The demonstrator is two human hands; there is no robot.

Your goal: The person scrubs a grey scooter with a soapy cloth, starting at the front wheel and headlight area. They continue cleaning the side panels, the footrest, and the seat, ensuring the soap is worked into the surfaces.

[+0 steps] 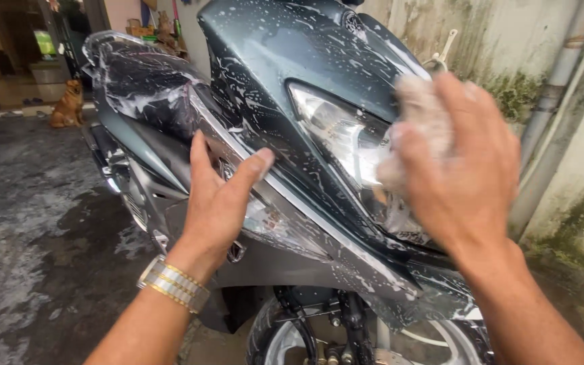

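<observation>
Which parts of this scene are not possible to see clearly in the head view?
- Sponge: mostly covered by the right hand, and blurred.
- Headlight: its right part is hidden behind that hand and sponge.
- Front wheel: cut off by the bottom edge.
- Dog: too small and far for detail.
- Left hand: its palm faces the scooter panel, so contact is unclear.

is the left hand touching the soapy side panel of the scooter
Touching: the head view shows the left hand laid on the side panel, thumb and fingertips against it.

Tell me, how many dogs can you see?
1. The dog sits far back on the left, on the wet ground behind the soapy scooter. Others may be hidden behind it.
</observation>
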